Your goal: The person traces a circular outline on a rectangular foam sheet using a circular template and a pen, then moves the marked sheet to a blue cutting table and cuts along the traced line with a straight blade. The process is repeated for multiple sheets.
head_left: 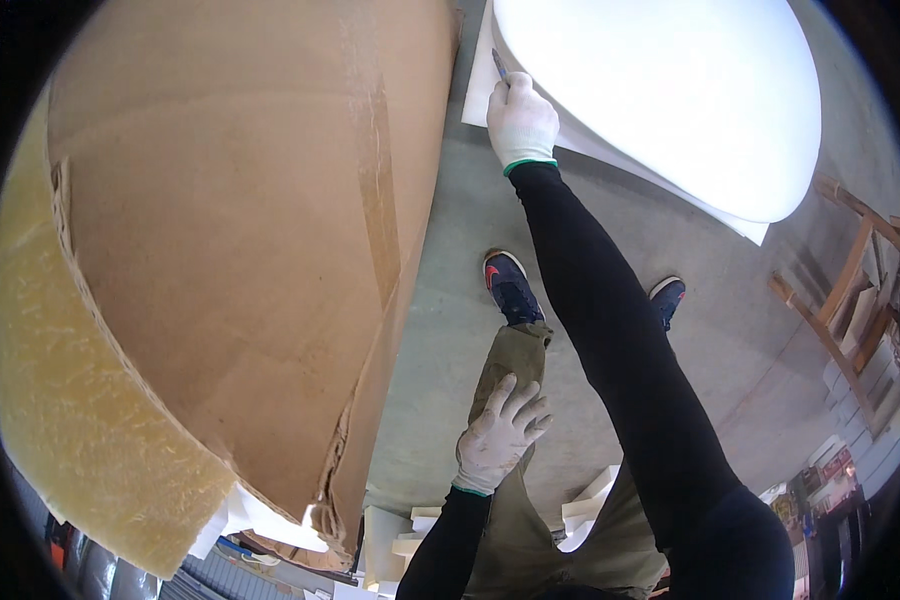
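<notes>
My right hand, in a white glove with a green cuff edge, reaches out on a stretched arm. Its fingers close on a slim, dark, pen-like tool; whether it is a marker or a knife is too small to tell. The tool's tip is over the left margin of a white sheet, beside a thick white slab with a curved edge that lies on top of it. My left hand, gloved too, hangs in front of my leg with its fingers spread and nothing in it.
A tall cardboard box with brown tape fills the left side, and yellowish fibrous sheeting sticks out past it. Wooden frames stand at the right. White offcuts lie behind my legs on the grey concrete floor.
</notes>
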A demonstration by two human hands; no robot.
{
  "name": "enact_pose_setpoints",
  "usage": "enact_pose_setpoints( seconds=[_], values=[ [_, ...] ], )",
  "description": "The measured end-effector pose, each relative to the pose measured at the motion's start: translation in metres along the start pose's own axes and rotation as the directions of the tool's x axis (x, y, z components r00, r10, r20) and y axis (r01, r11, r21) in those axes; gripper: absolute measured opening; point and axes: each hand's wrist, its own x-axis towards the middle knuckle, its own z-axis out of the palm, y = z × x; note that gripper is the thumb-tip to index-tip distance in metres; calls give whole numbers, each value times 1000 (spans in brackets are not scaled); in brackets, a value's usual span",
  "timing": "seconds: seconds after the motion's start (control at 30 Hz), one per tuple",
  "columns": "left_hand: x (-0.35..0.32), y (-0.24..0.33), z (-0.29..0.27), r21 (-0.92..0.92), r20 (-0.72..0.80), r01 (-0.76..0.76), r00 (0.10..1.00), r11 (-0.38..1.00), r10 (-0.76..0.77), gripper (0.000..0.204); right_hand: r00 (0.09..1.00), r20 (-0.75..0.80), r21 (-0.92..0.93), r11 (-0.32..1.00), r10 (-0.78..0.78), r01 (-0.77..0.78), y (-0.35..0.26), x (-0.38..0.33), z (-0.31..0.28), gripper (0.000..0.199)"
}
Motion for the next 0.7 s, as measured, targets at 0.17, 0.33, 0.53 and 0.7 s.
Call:
enact_pose_setpoints(
  seconds=[0.17, 0.33, 0.53, 0.7],
  values=[
    [0, 3, -1, 7, -22, 0, 1000, 1000, 0, 71, 999, 0, -26, 999, 45, -45, -5, 6, 3, 17],
    [1, 4, -1, -3, 1, -1, 1000, 1000, 1, 68, 988, 11, 19, 988, 156, -156, -4, 8, 4, 17],
    [3, 3, -1, 8, 5, 5, 1000, 1000, -5, 68, 974, 77, 13, 977, 211, -213, 2, -5, -3, 16],
    [3, 0, -4, 21, -1, 8, 1000, 1000, -8, 68, 983, 113, -12, 989, 146, -146, 24, -23, -24, 16]
  ],
)
